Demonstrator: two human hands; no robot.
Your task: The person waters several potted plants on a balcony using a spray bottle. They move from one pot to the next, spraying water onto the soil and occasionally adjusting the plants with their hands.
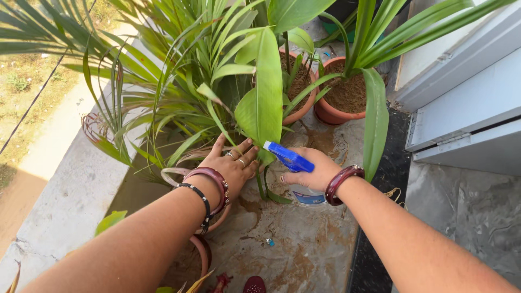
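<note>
My right hand (pixel 310 172) grips a spray bottle with a blue trigger head (pixel 287 158), its nozzle aimed left at a broad green leaf (pixel 261 103). The bottle's clear body (pixel 308 196) hangs below my palm. My left hand (pixel 232 164), wearing rings and dark red and black bangles, rests with fingers spread against the base of that broad leaf and the thin palm fronds (pixel 163 81) beside it.
Two terracotta pots (pixel 341 113) with soil stand behind the leaves. Another pot rim (pixel 203 255) sits under my left forearm. The wet, stained stone floor (pixel 293 249) lies below. A low parapet ledge (pixel 65 201) runs on the left, a grey sliding frame (pixel 467 108) on the right.
</note>
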